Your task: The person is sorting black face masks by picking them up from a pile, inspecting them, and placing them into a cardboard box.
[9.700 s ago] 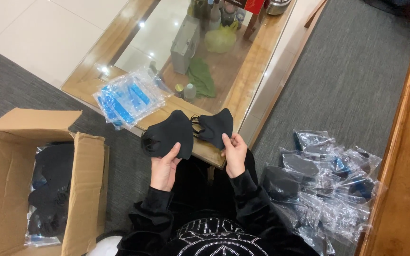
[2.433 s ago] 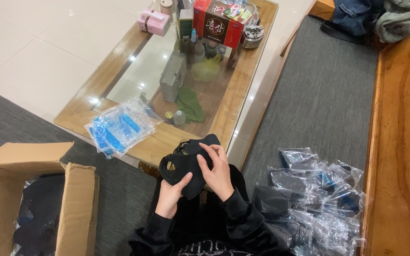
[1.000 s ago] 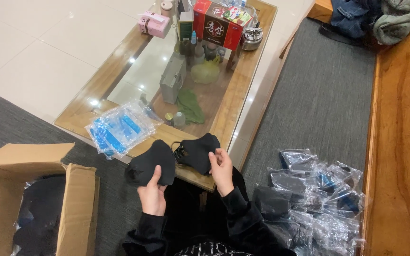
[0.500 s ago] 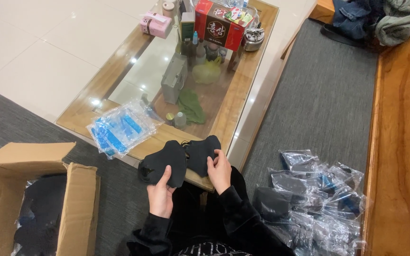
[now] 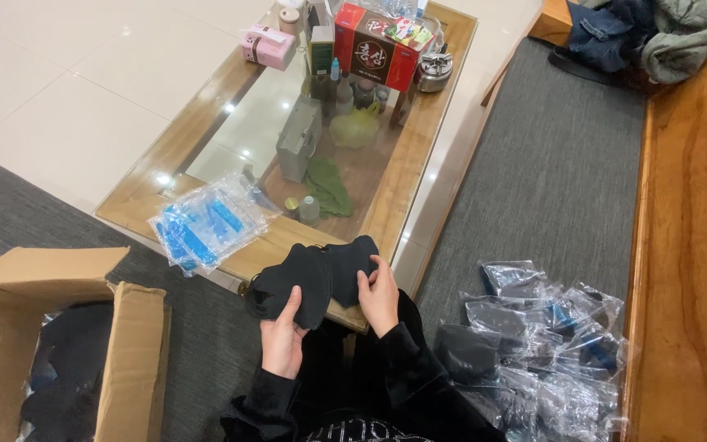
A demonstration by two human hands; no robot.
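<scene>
both hands are up at the near edge of the glass-topped table [image 5: 206, 151], each with a grip closed on its own black face mask. left hand [image 5: 282, 340] has its fingers closed round the left black mask [image 5: 292, 282], thumb on top. right hand [image 5: 380, 293] is pinching the right black mask [image 5: 352, 260]. the two masks overlap a bit in the middle, held just above the wooden table rim. just left of them on the table there's a clear bag of blue packets [image 5: 204, 223]. further up the table sit a red box [image 5: 380, 45], a pink box [image 5: 267, 47] and a green cloth [image 5: 326, 188]. on the grey carpet to the left, an open cardboard box [image 5: 128, 352] with dark stuff inside. to the right on the carpet, a pile of clear plastic bags [image 5: 542, 352] holding more dark masks
</scene>
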